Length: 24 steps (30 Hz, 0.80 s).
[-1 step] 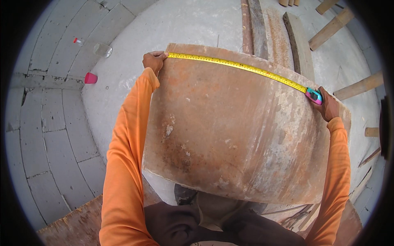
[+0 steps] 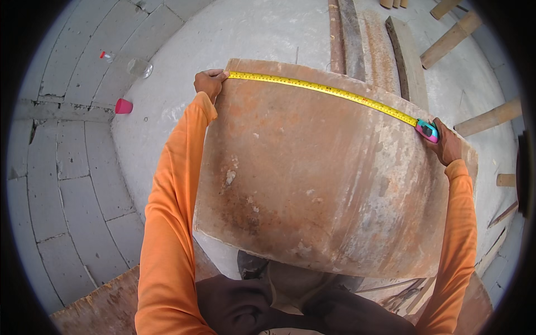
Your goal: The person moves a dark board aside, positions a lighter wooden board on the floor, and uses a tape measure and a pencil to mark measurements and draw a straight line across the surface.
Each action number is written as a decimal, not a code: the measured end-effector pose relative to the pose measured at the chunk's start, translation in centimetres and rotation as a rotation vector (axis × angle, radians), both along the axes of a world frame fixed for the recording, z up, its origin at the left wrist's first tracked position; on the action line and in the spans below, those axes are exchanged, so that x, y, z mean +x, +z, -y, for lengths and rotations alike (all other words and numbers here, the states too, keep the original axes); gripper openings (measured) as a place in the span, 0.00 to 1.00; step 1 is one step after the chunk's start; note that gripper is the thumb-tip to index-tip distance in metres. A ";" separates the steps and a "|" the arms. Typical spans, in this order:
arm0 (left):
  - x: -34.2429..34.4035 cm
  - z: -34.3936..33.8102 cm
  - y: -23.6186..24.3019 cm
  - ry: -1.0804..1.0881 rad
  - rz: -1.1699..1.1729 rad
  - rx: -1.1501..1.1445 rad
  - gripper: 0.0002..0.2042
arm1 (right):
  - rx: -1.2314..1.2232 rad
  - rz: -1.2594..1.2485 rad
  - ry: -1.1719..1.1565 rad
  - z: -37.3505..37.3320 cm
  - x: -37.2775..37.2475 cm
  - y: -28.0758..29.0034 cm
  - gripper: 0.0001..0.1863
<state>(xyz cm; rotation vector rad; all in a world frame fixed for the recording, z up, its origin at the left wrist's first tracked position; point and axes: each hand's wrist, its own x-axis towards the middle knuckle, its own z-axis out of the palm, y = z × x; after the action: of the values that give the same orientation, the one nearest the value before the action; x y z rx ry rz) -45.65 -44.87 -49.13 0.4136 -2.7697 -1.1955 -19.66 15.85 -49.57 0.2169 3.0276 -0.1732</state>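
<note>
A stained brown board (image 2: 290, 173) spans the middle of the view in front of me, with a yellow tape measure blade (image 2: 328, 89) stretched across it near its far edge. My left hand (image 2: 210, 84) pinches the blade's end at the board's far left corner. At the right, my right hand (image 2: 444, 140) is closed on the cyan and pink tape measure case (image 2: 426, 130), over the board near its right edge.
Planks (image 2: 403, 61) lie on the concrete floor (image 2: 162, 84) beyond the board. Wooden posts (image 2: 449, 42) stand along the right. A block wall (image 2: 72, 184) is on the left, near a pink cup (image 2: 123, 106) and a clear plastic bottle (image 2: 139, 68).
</note>
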 end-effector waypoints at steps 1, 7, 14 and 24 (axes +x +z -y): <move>0.0 0.0 0.0 -0.005 -0.005 -0.005 0.16 | -0.005 -0.007 0.001 0.2 0.0 0.0 0.32; 0.0 -1.0 0.5 0.003 0.010 -0.033 0.16 | 0.034 -0.069 0.043 -0.8 0.0 -0.9 0.33; 0.1 -1.4 0.7 0.038 -0.004 -0.026 0.16 | 0.028 -0.008 0.016 -0.2 -0.2 -0.2 0.33; -0.3 -1.0 0.1 0.039 -0.062 -0.012 0.17 | 0.022 -0.023 0.050 1.2 -1.0 0.7 0.26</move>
<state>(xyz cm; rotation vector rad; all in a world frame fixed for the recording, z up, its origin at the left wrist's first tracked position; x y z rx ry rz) -45.91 -43.89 -49.06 0.4206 -2.7025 -1.1618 -20.66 14.64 -48.87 0.1424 3.0550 -0.1400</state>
